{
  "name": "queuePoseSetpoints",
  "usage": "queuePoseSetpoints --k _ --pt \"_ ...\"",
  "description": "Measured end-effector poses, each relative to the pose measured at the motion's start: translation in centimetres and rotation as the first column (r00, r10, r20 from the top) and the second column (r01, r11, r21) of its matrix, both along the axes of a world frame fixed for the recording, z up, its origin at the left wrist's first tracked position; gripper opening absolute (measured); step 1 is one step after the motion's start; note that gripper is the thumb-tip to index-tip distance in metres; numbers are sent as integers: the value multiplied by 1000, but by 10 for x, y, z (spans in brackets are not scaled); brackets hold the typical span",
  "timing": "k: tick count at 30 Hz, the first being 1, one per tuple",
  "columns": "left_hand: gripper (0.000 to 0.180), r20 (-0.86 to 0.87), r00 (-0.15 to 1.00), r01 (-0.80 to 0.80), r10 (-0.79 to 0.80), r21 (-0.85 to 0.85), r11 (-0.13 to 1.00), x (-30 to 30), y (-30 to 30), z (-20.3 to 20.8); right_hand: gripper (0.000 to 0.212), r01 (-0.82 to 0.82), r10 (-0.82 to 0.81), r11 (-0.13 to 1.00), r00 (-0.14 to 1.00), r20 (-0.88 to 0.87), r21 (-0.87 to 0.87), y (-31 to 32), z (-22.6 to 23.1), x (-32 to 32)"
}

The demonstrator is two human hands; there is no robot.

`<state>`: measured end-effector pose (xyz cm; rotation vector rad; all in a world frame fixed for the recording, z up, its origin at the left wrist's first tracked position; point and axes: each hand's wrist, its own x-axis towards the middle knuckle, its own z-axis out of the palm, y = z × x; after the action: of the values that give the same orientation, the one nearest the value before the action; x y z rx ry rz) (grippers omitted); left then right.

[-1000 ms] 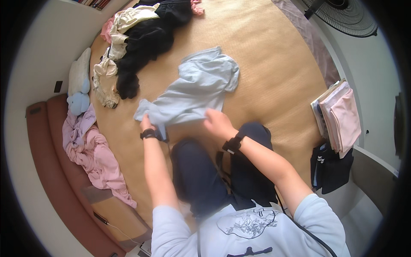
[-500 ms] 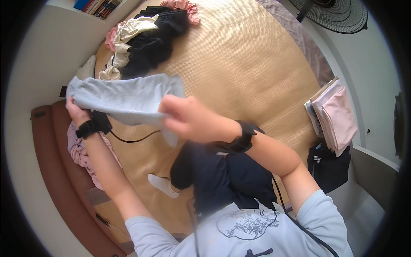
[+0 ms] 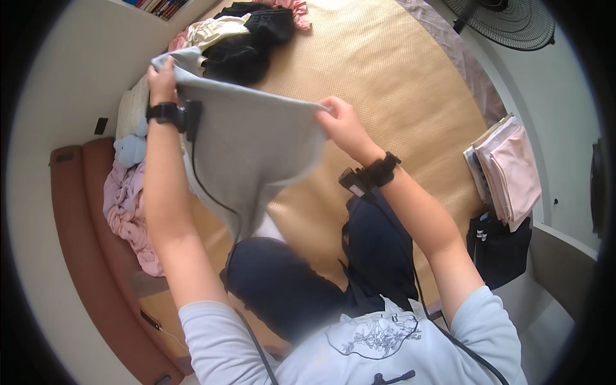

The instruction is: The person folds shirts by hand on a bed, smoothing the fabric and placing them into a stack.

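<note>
A light grey-blue garment (image 3: 250,131) is stretched out in the air between my hands, its lower part hanging over the mat toward my legs. My left hand (image 3: 162,82) grips its upper left edge, fingers closed on the fabric. At the opposite corner, my right hand (image 3: 343,125) pinches the cloth between thumb and fingers. What kind of garment it is I cannot make out. Both wrists carry black straps with small boxes and a cable.
Crumpled black, cream and pink clothes (image 3: 250,42) lie at the far left of the woven mat (image 3: 398,83). Folded clothes (image 3: 510,170) are stacked at the right edge, above black folded fabric (image 3: 497,247). A lilac cloth (image 3: 125,205) rests by the brown headboard (image 3: 83,256); a fan (image 3: 507,25) stands far right.
Both hands have moved farther away and apart, my right hand to the right. The garment, earlier a bunched strip, now spreads and hangs down. My legs have shifted.
</note>
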<state>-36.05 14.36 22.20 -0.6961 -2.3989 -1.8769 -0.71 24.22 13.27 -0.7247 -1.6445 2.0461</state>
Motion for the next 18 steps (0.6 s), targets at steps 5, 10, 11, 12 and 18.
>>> queuePoseSetpoints --k 5,10,11,12,18 --pt "26 83 997 7 -4 -33 999 6 11 -56 17 12 -11 1000 992 122 -8 1 -34 20" --pt "20 138 989 -46 56 -69 997 -17 20 -94 19 53 -46 998 988 150 -45 -20 -59 20" --pt "20 291 956 -42 34 21 999 13 40 -101 19 109 -93 992 975 203 -66 -16 -63 29" --pt "20 350 937 -19 -20 109 994 19 48 -102 19 152 -125 983 964 234 -102 -15 -62 32" --pt "31 424 716 348 -555 472 810 67 88 -100 18 412 -395 911 878 270 -6 26 -72 69"
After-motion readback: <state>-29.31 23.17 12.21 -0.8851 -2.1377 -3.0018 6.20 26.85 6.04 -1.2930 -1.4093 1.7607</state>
